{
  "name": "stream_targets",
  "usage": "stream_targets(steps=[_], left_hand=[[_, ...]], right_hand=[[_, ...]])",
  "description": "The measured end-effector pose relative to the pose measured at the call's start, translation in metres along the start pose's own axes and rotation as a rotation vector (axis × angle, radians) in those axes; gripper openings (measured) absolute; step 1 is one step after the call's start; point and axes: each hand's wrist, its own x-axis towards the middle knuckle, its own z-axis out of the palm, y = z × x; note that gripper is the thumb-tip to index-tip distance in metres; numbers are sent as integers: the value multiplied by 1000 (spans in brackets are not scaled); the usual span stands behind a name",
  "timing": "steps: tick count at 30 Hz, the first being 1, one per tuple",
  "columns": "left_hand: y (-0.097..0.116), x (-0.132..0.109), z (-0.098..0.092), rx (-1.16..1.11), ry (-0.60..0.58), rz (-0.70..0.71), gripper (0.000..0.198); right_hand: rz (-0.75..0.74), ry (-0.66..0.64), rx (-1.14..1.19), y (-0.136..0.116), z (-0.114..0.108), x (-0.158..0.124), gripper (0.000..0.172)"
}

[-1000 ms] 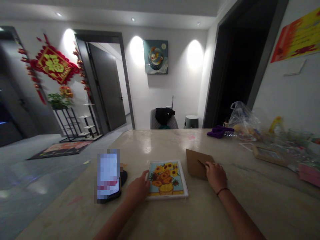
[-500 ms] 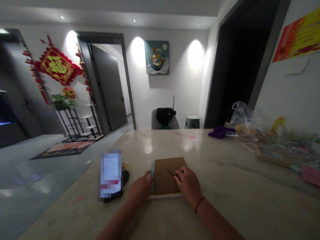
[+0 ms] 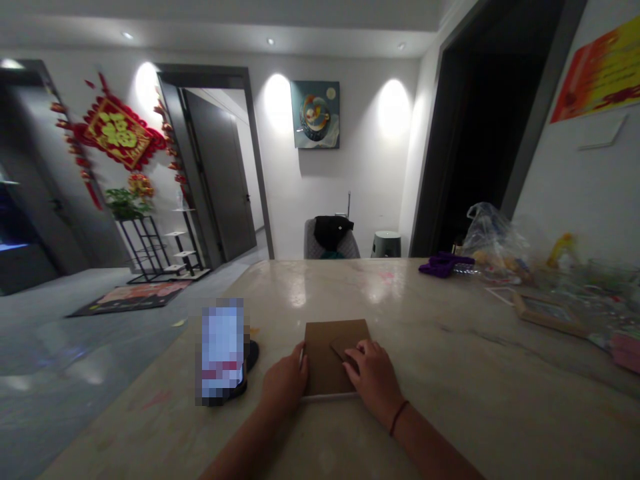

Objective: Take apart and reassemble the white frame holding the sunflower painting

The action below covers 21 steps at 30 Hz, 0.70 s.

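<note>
Our left hand, fingers pressed together, braces the left edge of the brown cardboard backing, while our right hand lies spread on its flap, apparently keeping the backing squared on the white-edged picture frame beneath it.

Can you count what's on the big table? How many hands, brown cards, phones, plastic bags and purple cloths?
Hands: 2 (left hand, right hand)
Brown card: 1
Phone: 1
Plastic bag: 1
Purple cloth: 1
Total: 6
</note>
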Motion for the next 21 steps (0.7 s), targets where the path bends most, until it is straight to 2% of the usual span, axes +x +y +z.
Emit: stream_targets(steps=[6, 9, 13, 21], left_hand=[[0, 1, 1, 29, -17, 9, 45], [0, 1, 1, 43, -24, 14, 45], [1, 1, -1, 67, -47, 21, 47], [1, 2, 2, 85, -47, 9, 46]], right_hand=[[-3, -15, 121, 9, -1, 2, 26], [10, -35, 199, 19, 3, 4, 39], [69, -125, 303, 28, 8, 6, 57], [23, -149, 206, 24, 6, 4, 56]])
